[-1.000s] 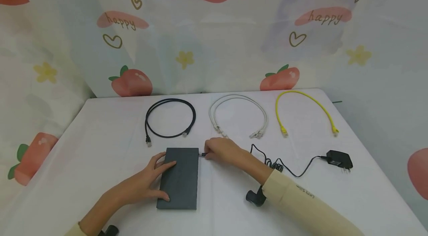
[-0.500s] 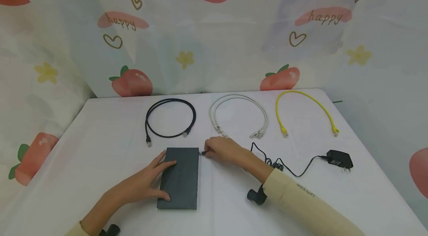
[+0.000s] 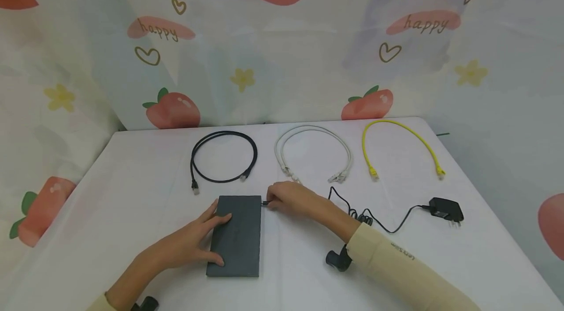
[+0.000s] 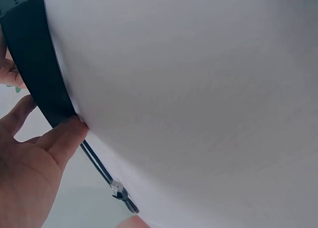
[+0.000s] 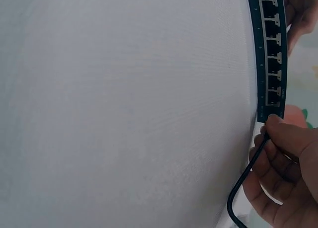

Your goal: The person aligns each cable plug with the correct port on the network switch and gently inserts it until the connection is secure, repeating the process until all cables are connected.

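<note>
**Left hand (image 3: 187, 246) rests on a dark box (image 3: 240, 237) while right hand (image 3: 292, 198) pinches a plug (image 3: 264, 203)**

The white desk (image 3: 105, 193) is the biggest thing. On it, near the front and between the two hands, the dark box lies flat. A white cable (image 3: 338, 177), a yellow cable (image 3: 387, 121) and a black cable (image 3: 256, 154) lie in bendy loops behind it.

The left hand is spread wide and grips nothing tightly. Its thumb and one finger lie on top of the box, and other fingers touch its left side.

The right hand is nearly closed, with its thumb and fingertips squeezing the little black plug. Over to the right sits a black power brick (image 3: 446, 209) with a thin cord (image 3: 364, 217).

Smallest is the plug, right at the box's side, past the end of the row of square holes (image 5: 274, 59). I can't tell if it is in.
</note>
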Motion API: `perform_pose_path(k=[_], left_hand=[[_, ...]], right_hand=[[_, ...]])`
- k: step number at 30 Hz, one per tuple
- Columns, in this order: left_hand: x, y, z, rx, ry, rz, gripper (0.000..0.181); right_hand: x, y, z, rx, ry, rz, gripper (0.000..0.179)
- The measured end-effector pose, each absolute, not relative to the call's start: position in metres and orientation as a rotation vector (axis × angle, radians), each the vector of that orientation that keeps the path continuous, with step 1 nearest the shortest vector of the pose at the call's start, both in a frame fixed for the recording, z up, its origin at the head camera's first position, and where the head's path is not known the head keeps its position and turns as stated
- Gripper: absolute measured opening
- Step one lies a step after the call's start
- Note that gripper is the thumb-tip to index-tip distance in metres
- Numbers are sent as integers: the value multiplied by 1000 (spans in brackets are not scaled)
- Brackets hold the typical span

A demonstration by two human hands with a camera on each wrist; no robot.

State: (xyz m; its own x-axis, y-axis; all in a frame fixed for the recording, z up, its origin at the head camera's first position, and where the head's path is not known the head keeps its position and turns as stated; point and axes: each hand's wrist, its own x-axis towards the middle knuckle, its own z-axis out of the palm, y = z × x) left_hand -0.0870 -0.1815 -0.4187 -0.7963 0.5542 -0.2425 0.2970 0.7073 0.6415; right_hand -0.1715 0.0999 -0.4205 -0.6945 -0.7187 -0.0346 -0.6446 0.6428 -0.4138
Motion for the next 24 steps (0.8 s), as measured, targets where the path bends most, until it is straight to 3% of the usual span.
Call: perform_pose_path(k=[24], left_hand=[[-85, -184, -427, 700, 2504, 883, 94]], right_hand=[[-176, 102, -431, -1159, 2555, -783, 6]])
